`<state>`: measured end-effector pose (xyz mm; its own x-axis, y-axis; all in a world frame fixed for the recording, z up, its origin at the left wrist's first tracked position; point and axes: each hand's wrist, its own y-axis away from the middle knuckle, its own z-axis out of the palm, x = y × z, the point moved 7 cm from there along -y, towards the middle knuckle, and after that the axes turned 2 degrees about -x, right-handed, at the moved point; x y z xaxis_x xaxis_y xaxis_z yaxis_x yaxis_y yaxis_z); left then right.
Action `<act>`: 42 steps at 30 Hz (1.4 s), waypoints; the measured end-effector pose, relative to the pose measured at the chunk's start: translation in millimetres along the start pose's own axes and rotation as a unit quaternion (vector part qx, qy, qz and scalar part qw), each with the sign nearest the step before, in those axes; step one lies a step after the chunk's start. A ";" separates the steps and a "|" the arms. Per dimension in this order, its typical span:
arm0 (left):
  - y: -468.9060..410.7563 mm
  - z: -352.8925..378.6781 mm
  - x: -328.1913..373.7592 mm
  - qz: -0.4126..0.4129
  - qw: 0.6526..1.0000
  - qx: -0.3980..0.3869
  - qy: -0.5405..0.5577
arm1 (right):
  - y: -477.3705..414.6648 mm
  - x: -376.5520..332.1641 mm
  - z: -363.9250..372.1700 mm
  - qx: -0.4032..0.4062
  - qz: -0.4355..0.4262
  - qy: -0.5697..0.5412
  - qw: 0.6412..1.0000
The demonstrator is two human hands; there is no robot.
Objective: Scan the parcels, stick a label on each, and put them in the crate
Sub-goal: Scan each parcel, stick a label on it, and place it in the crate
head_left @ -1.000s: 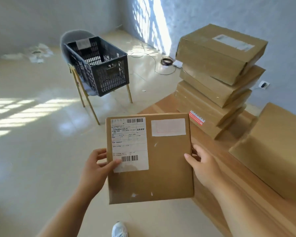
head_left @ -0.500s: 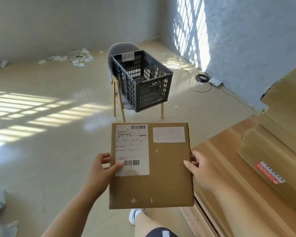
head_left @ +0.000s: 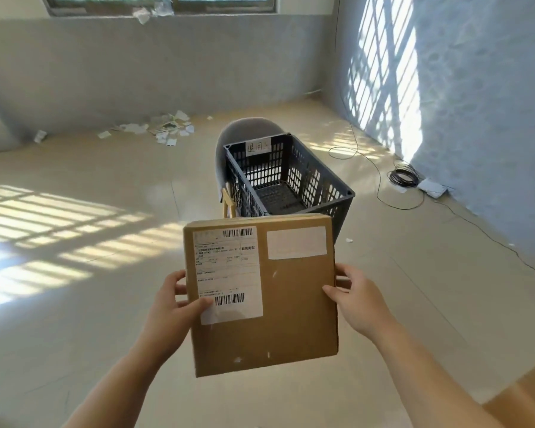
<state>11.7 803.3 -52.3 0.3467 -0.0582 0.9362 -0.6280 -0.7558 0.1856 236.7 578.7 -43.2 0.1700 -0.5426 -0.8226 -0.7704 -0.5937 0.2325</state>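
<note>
I hold a flat brown cardboard parcel [head_left: 291, 310] in front of me with both hands. My left hand [head_left: 170, 310] grips its left edge, thumb on the printed shipping label [head_left: 226, 273]. My right hand [head_left: 357, 299] grips the right edge, thumb on the face. A blank white label [head_left: 296, 242] sits at the parcel's top right. Just beyond the parcel stands a dark grey slatted crate [head_left: 312, 183] on a grey chair [head_left: 247, 131]; I see nothing inside the crate, and the parcel's top edge overlaps its near rim.
Scraps of paper [head_left: 164, 129] litter the floor by the far wall. A coiled black cable [head_left: 403, 179] and a white box lie along the right wall. A corner of the wooden table [head_left: 528, 396] shows at the bottom right.
My view has turned left and moved closer to the crate, which now sits straight ahead and larger. The stack of parcels and most of the table have left the view. Both hands still hold the parcel.
</note>
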 end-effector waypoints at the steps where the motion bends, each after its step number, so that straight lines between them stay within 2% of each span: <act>1: -13.7 3.0 4.6 0.001 1.000 0.005 0.008 | -16.5 -5.4 -6.0 0.008 0.002 0.000 1.000; 6: -86.5 23.7 33.7 0.016 0.998 0.004 0.059 | -91.4 -27.9 -36.2 0.013 0.009 -0.062 0.998; 11: -172.3 48.7 85.7 0.053 0.993 -0.009 0.102 | -165.5 -50.8 -64.1 0.020 0.031 -0.213 0.976; 18: -299.5 89.0 152.7 0.049 0.990 -0.059 0.117 | -288.4 -81.9 -108.0 0.094 0.030 -0.257 0.961; 22: -361.0 103.4 179.2 0.052 0.987 -0.063 0.140 | -356.9 -89.2 -116.6 0.089 0.025 -0.288 0.953; 25: -405.2 110.6 176.2 0.043 0.993 -0.034 0.104 | -403.0 -92.2 -114.2 0.073 0.000 -0.285 0.956; 31: -482.0 126.8 128.9 -0.038 0.993 0.040 0.103 | -503.2 -75.3 -88.4 0.004 0.009 -0.254 0.967; 36: -540.3 146.9 77.5 -0.132 0.988 0.054 0.054 | -591.7 -55.4 -60.3 -0.059 0.050 -0.186 0.980; 39: -571.2 157.8 50.1 -0.190 0.978 0.079 0.030 | -644.3 -44.8 -49.9 -0.079 0.075 -0.055 0.993; 42: -599.7 162.4 35.2 -0.212 0.969 0.121 -0.034 | -690.0 -38.0 -36.6 -0.103 0.089 0.057 0.989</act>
<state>513.6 1148.5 -179.1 0.5886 0.2536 0.7676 -0.2409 -0.8513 0.4661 784.3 987.2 -153.3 0.1198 -0.7063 -0.6977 -0.6545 -0.5846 0.4794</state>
